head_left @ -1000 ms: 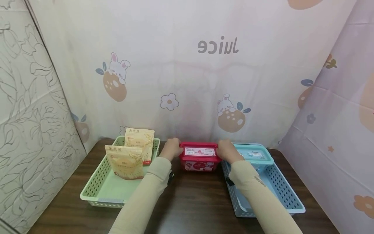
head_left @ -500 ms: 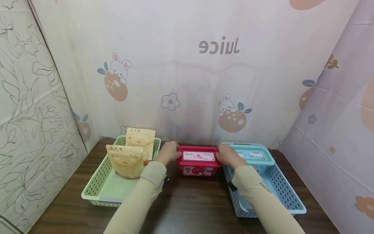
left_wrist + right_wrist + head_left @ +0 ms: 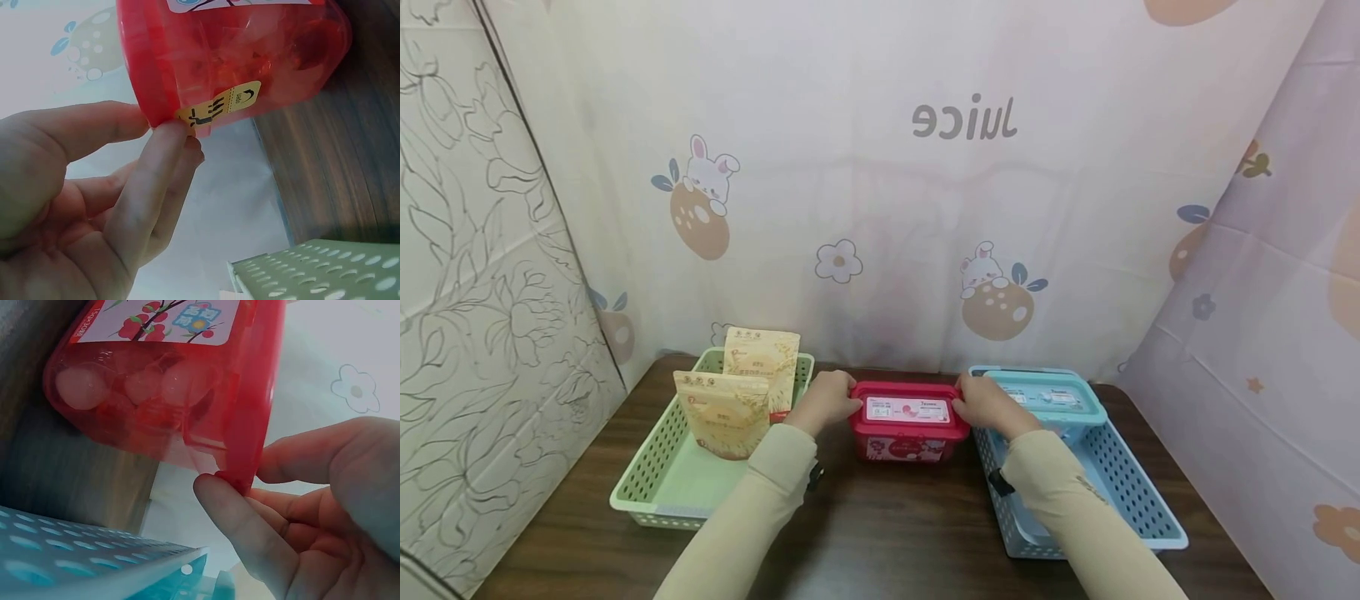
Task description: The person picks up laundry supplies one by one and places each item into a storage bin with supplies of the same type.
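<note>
A red lidded plastic box (image 3: 910, 419) with a white label on top is at the middle of the table. My left hand (image 3: 825, 402) pinches the left end of its lid rim, thumb and fingertips at the edge. At the other end, my right hand (image 3: 992, 405) pinches the rim likewise. In the left wrist view, a yellow sticker (image 3: 219, 106) crosses the lid seam beside my fingers (image 3: 147, 187). Through the translucent wall in the right wrist view, pale round lumps (image 3: 142, 386) show inside the box. Whether its base touches the table I cannot tell.
Left of the box, a green basket (image 3: 643, 471) holds two upright yellow pouches (image 3: 724, 417). On the right stands a blue basket (image 3: 1138, 479), with a light blue lidded box (image 3: 1060, 398) at its back end. A printed curtain (image 3: 865, 200) hangs behind the dark wooden table (image 3: 895, 533).
Both hands have drawn the red box toward me and slightly left, away from the curtain. Their hold on the lid ends stays the same. The baskets have not moved.
</note>
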A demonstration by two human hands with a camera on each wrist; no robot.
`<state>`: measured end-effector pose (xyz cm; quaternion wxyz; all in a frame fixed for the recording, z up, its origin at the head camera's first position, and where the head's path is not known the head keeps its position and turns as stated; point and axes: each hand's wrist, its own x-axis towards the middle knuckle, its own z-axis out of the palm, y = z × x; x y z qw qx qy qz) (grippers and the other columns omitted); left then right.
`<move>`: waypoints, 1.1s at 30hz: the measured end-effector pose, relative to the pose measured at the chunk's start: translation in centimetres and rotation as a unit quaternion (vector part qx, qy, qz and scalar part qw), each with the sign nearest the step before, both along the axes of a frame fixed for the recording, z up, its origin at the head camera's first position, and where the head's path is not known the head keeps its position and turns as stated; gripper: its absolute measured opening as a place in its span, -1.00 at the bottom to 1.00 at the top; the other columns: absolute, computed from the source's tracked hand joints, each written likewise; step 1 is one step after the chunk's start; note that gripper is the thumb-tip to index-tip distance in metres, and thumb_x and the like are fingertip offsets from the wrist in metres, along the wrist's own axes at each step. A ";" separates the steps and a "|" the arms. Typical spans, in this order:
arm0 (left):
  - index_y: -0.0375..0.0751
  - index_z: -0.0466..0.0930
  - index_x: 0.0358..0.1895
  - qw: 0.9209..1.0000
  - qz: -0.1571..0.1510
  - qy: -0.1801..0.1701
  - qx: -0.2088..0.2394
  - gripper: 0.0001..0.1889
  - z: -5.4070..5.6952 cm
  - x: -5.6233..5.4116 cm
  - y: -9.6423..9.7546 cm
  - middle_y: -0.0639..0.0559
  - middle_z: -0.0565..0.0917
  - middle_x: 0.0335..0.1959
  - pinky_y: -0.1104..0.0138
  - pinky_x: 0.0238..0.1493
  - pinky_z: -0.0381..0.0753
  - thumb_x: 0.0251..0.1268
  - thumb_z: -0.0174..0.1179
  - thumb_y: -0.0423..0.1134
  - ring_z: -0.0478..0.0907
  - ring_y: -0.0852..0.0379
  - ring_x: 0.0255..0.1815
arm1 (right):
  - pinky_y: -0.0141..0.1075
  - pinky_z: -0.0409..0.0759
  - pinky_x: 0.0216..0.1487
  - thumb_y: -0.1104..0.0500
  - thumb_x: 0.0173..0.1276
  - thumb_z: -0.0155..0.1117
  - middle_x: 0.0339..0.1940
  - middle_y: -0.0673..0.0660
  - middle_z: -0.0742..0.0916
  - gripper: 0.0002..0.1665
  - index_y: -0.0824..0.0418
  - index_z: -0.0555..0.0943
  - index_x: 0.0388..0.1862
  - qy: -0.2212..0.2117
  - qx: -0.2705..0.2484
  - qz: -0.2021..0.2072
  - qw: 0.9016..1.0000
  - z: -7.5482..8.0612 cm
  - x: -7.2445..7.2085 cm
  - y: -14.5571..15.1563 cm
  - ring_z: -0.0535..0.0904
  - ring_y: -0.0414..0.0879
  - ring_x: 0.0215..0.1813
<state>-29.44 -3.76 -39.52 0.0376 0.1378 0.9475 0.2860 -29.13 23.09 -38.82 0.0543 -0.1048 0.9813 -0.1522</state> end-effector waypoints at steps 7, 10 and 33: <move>-0.32 0.68 -0.24 1.000 -0.025 0.007 -0.017 -0.85 -0.2 0.9 -0.5 0.04 0.53 -0.63 0.41 -0.57 0.41 0.34 0.32 -0.27 0.41 0.19 -0.61 | -0.24 0.64 -0.31 0.21 0.41 0.28 -0.46 0.09 0.60 -0.69 0.43 0.52 -0.02 -0.006 -0.027 0.013 1.000 0.1 1.3 0.1 0.52 -0.09 -0.42; -0.36 0.69 -0.16 0.999 -0.030 0.010 -0.023 -0.81 -0.3 1.4 -0.8 0.04 0.55 -0.60 0.39 -0.55 0.44 0.33 0.33 -0.26 0.43 0.19 -0.59 | -0.25 0.60 -0.35 0.21 0.41 0.28 -0.47 0.09 0.58 -0.69 0.42 0.52 -0.01 -0.012 -0.041 0.015 0.999 0.0 2.0 0.0 0.50 -0.09 -0.43; -0.44 0.62 -0.03 0.999 -0.044 0.019 -0.021 -0.69 -0.3 4.6 -2.5 -0.01 0.59 -0.45 0.34 -0.45 0.51 0.29 0.37 -0.26 0.45 0.14 -0.48 | -0.30 0.60 -0.44 0.19 0.37 0.37 -0.49 0.02 0.58 -0.69 0.32 0.54 -0.02 -0.012 -0.087 0.012 0.996 -0.4 5.6 -0.6 0.51 -0.14 -0.50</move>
